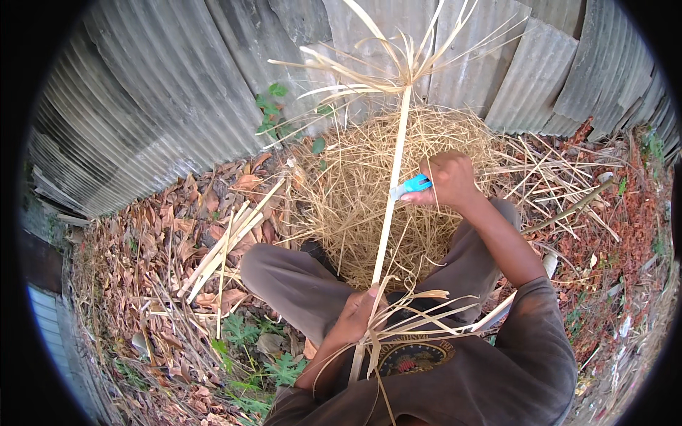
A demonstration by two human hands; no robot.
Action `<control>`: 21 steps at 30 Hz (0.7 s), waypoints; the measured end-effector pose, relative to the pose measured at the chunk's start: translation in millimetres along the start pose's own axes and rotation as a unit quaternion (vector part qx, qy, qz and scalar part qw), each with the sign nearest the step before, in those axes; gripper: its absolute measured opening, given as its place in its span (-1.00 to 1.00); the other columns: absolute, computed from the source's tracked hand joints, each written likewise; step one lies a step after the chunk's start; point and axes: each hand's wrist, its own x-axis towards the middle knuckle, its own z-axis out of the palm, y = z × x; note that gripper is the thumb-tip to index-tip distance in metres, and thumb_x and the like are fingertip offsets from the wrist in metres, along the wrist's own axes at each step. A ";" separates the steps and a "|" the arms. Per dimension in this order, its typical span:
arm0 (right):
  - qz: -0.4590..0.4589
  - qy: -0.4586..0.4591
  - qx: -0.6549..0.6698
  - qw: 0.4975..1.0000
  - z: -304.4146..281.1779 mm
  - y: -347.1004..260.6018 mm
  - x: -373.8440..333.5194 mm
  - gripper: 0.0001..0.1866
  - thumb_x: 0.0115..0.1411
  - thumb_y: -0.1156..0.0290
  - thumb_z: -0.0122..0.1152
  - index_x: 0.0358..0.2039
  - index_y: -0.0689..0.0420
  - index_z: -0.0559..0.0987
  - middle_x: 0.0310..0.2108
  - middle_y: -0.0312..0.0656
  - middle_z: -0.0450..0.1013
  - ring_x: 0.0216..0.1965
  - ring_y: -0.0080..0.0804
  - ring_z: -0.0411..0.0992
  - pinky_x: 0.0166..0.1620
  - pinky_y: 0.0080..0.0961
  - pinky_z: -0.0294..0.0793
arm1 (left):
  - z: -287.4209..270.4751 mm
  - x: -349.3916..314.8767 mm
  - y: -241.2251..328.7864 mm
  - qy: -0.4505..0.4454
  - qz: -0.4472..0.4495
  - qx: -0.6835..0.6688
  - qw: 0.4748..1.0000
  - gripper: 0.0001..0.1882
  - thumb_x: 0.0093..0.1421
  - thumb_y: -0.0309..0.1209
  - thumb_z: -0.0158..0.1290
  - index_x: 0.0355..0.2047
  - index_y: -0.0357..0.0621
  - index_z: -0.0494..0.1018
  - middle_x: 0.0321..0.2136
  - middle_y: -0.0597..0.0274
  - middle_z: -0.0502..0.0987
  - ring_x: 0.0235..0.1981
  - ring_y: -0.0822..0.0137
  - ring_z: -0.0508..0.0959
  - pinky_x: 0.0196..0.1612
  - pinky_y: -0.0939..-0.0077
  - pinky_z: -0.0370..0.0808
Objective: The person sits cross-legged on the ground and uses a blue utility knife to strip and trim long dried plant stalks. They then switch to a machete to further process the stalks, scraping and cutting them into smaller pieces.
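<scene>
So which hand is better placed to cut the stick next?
Probably the right hand: it holds the knife, blade at the stick, while the left hand grips the stick lower down.

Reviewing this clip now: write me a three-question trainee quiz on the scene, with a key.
1. Which hand holds the bright blue cutter with a metal blade?
2. True or false: the left hand grips the top, frayed end of the long, pale, woody strip.
3. What stands behind the loose heap of thin, straw-coloured shavings? A) a red brick wall; B) grey corrugated sheets; C) a white picket fence.

Key: 1. The right hand. 2. False; it grips the lower part. 3. B.
</scene>
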 end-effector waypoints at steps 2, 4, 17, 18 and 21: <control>-0.018 0.004 0.005 1.000 4.2 4.4 4.8 -0.28 -0.12 -0.46 0.19 -0.76 0.03 0.40 -0.85 -0.32 0.19 -0.81 -0.34 0.28 -0.71 -0.35 0.24 | -2.7 1.7 -3.4 0.003 0.011 0.005 1.000 -0.42 0.45 -0.05 -0.32 -0.59 -0.19 0.34 -0.78 0.35 0.29 -0.76 0.53 0.26 -0.67 0.58 0.20; 0.004 -0.007 -0.005 1.000 7.0 7.1 8.6 -0.28 -0.08 -0.46 0.15 -0.77 0.03 0.39 -0.86 -0.31 0.19 -0.81 -0.35 0.28 -0.70 -0.37 0.27 | -4.9 3.2 -6.0 0.014 0.008 -0.002 1.000 -0.43 0.45 -0.05 -0.31 -0.58 -0.19 0.35 -0.78 0.35 0.30 -0.77 0.53 0.25 -0.68 0.58 0.20; 0.387 -0.142 -0.043 0.910 12.1 78.1 16.4 -0.17 0.16 -0.44 -0.22 -0.62 0.14 0.59 -0.75 -0.07 0.40 -0.59 -0.15 0.48 -0.47 -0.20 0.42 | 4.6 6.8 -12.9 0.022 -0.032 0.067 0.997 -0.46 0.46 -0.10 -0.28 -0.61 -0.18 0.30 -0.72 0.50 0.20 -0.64 0.64 0.14 -0.58 0.61 0.13; 0.418 -0.143 0.016 0.897 13.3 71.8 15.0 -0.17 0.17 -0.44 -0.23 -0.62 0.14 0.58 -0.75 -0.07 0.39 -0.59 -0.14 0.48 -0.47 -0.19 0.42 | 0.6 7.7 -14.0 0.023 -0.027 0.084 0.996 -0.46 0.46 -0.11 -0.28 -0.61 -0.19 0.30 -0.72 0.51 0.18 -0.64 0.64 0.12 -0.58 0.60 0.11; 0.412 -0.152 0.139 0.888 2.1 30.4 6.7 -0.20 0.21 -0.39 -0.21 -0.67 0.13 0.52 -0.80 -0.10 0.33 -0.62 -0.11 0.44 -0.50 -0.16 0.38 | 3.1 9.4 -9.4 0.061 -0.006 0.116 0.991 -0.47 0.46 -0.13 -0.28 -0.59 -0.20 0.32 -0.72 0.51 0.16 -0.65 0.63 0.10 -0.59 0.60 0.08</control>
